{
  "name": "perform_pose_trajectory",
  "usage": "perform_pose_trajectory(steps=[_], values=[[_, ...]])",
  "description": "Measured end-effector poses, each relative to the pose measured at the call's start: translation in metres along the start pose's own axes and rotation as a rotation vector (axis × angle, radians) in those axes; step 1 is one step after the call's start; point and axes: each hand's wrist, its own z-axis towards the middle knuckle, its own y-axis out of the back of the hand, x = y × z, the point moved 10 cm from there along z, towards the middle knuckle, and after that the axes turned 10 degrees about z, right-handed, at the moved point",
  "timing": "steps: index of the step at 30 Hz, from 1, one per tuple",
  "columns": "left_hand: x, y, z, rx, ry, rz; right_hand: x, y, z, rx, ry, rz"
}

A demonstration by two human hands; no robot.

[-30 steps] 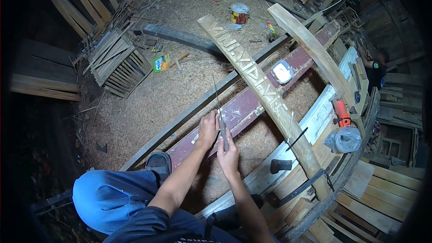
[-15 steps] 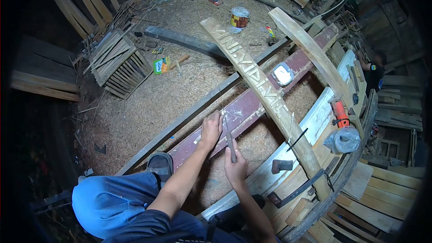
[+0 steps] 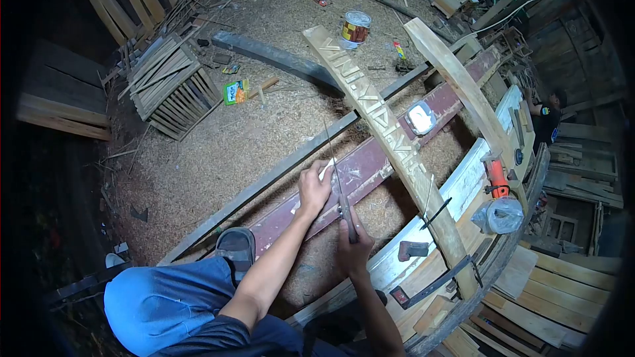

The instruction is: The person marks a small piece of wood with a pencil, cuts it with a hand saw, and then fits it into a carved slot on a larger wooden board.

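My left hand (image 3: 314, 190) is closed on a small pale wood piece (image 3: 327, 169), pressing it against the maroon plank (image 3: 360, 166). In my right hand (image 3: 355, 246) is the handle of a long thin-bladed hand tool (image 3: 335, 170), seen nearly edge-on, like a saw. Its blade points away from me and crosses close beside the wood piece and my left fingertips. Right of the hands, a long board (image 3: 433, 208) with raised wooden strips lies across the plank. A white tub (image 3: 420, 119) sits on the plank beyond it.
At right are an orange power tool (image 3: 497, 180), a plastic bag (image 3: 497, 216), a dark hammer-like head (image 3: 413, 250) and a dark strap-like bar (image 3: 436, 284). A slatted crate (image 3: 175, 92) and a paint can (image 3: 356, 28) stand on the shavings-covered floor. Other people (image 3: 549, 116) are farther back.
My right hand has shifted slightly right and toward me with the tool. My left hand still presses the wood piece, now showing more plainly. The view has shifted slightly.
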Motion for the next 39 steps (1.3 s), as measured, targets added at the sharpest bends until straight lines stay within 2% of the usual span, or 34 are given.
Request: perform_pose_trajectory(steps=[2,3,5,6,7,10,12,14,18,20,21,24,26,29,30,32,36,39], values=[[-0.01,0.002,0.013,0.001,0.042,-0.181,-0.004,0.001,0.003,-0.009,-0.125,0.019],[-0.017,0.01,0.019,-0.035,0.062,-0.257,-0.003,0.0,0.005,-0.011,-0.124,0.017],[-0.031,0.019,0.031,0.024,0.106,-0.304,0.024,0.005,0.012,-0.099,0.101,0.1],[-0.032,0.017,0.034,0.083,0.151,-0.347,0.03,0.007,0.014,-0.1,0.103,0.098],[-0.037,0.023,0.039,-0.047,0.012,-0.284,0.037,0.01,0.016,-0.097,0.105,0.146],[-0.063,0.046,0.043,-0.058,-0.004,-0.279,0.034,0.011,0.016,-0.115,0.097,0.25],[-0.057,0.043,0.044,0.018,0.075,-0.324,0.035,0.012,0.014,-0.133,0.088,0.303],[-0.064,0.053,0.045,-0.027,-0.018,-0.253,0.03,0.01,0.013,-0.123,-0.026,0.428],[-0.05,0.064,0.046,-0.088,-0.062,-0.121,0.03,0.011,0.005,-0.114,0.063,0.345],[-0.026,0.058,0.046,-0.034,0.037,-0.188,0.038,0.014,0.006,-0.081,-0.01,0.339],[-0.033,0.065,0.046,-0.098,-0.104,-0.187,0.037,0.015,0.008,-0.085,-0.016,0.337],[-0.036,0.059,0.04,-0.073,-0.128,-0.192,0.037,0.014,0.014,-0.109,-0.002,0.356],[-0.038,0.058,0.032,-0.083,-0.127,-0.175,0.017,0.012,0.014,-0.133,-0.144,0.402],[-0.033,0.041,0.025,0.008,-0.084,-0.283,-0.001,0.006,0.017,-0.145,-0.163,0.436],[-0.03,0.04,0.022,0.003,-0.087,-0.28,-0.001,0.005,0.018,-0.143,-0.16,0.441],[-0.025,0.035,0.019,0.042,-0.077,-0.293,0.016,0.009,0.021,-0.161,0.0,0.272],[-0.022,0.033,0.018,0.123,-0.046,-0.295,0.015,0.008,0.024,-0.125,0.002,0.276],[-0.038,0.037,0.016,0.121,-0.21,-0.235,0.015,0.007,0.022,-0.108,0.012,0.22]])
